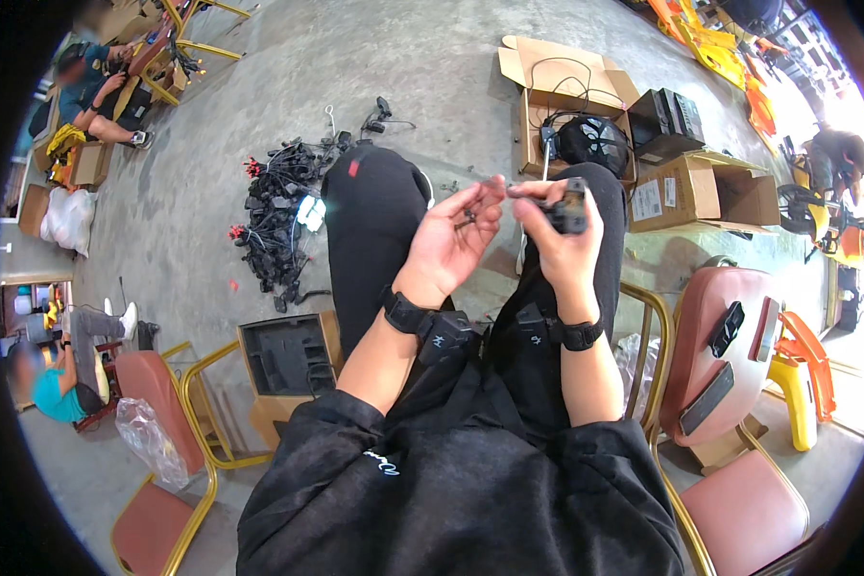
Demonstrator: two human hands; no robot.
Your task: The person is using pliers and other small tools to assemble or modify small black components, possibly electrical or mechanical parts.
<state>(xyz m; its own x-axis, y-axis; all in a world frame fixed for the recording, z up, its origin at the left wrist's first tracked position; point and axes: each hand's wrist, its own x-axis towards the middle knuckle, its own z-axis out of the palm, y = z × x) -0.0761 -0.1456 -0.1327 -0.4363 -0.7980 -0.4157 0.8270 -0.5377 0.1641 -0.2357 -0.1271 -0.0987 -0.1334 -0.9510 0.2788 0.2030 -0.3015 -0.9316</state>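
My left hand [451,237] is turned palm up above my lap with its fingers curled. A few small dark pieces [467,219], perhaps screws, lie in it; they are too small to name surely. Just to the right, my right hand [566,250] grips a small black blocky part [570,206] between thumb and fingers. The fingertips of both hands come close together in front of my knees. Each wrist wears a black strap with a black box-shaped unit.
A heap of black cabled parts [276,216] lies on the floor at left. Open cardboard boxes [677,197] and a black box [664,125] stand at right. Chairs [715,355] flank me; black pieces rest on the right one. A foam-lined box [283,355] sits near my left leg. Other people work farther off.
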